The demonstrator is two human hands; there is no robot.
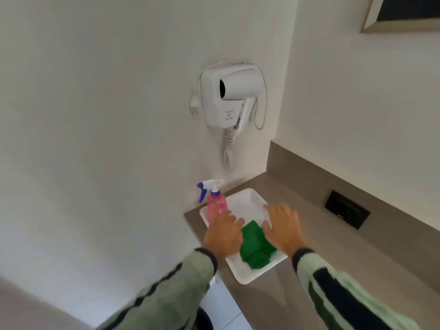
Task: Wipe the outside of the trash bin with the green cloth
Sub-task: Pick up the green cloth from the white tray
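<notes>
The green cloth [256,246] lay crumpled in a white tray [247,203] at the tabletop's [316,236] left end, near the edge. Both hands hovered spread and empty: the left hand [222,235] beside a pink spray bottle [215,206], the right hand [283,228] over the tray's right rim. Print on the wall-mounted hair dryer [232,96] was too small to read. Bare tabletop stretched rightward.

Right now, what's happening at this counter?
A person reaches both hands over a white tray on the grey counter. The green cloth lies crumpled in the tray between the left hand and right hand; neither has gripped it. A pink spray bottle stands at the tray's far left corner. The trash bin isn't clearly in view.
</notes>
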